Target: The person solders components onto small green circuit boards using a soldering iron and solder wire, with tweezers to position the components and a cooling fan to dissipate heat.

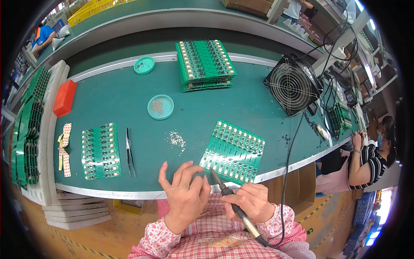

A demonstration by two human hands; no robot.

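In my right hand (251,201) is a soldering iron (228,193), gripped like a pen. Its tip meets the near left edge of a green circuit board (235,151) carrying rows of pale square parts. Beside that corner, my left hand (185,194) has its thumb and forefinger brought together and its other fingers raised. A thin shiny strand, apparently solder wire (176,188), crosses its fingers; where it ends is hidden. Small pale components (176,140) lie scattered on the green mat, left of the board.
Black tweezers (130,152) lie beside another circuit board (101,151) on the left. Farther back are a turquoise dish (160,114), a stack of boards (206,64) and a black fan (293,84). The iron's black cable loops at right. A co-worker (366,166) sits far right.
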